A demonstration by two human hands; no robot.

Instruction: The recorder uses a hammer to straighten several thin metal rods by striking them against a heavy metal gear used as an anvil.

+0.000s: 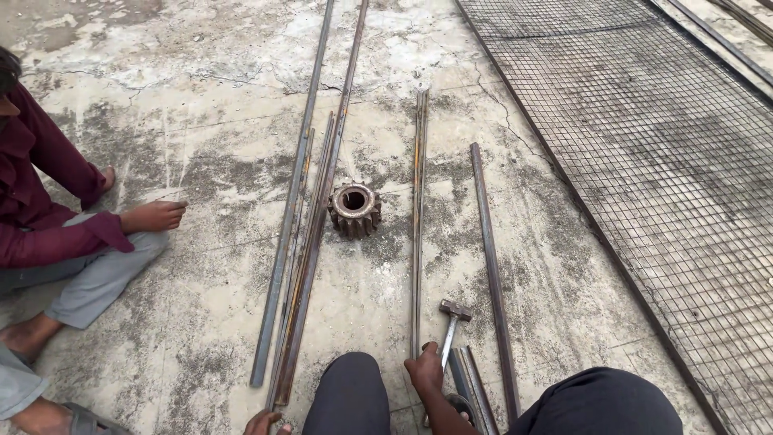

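I sit on a concrete floor with my knees at the bottom of the view. My right hand (pixel 425 372) grips the handle of a small hammer (pixel 452 321), whose metal head lies on the floor ahead of it. My left hand (pixel 263 422) shows only at the bottom edge, fingers resting at the near end of a bundle of long rusty steel rods (pixel 304 266). A single thin rod (pixel 417 217) lies just left of the hammer. A rusty gear wheel (pixel 354 209) sits upright on its face between the rods.
Another rod (pixel 489 274) lies right of the hammer, and short flat bars (pixel 471 387) lie by my right knee. A large wire mesh panel (pixel 668 153) covers the floor at right. A person in a maroon shirt (pixel 48 201) sits at left, one hand on the floor.
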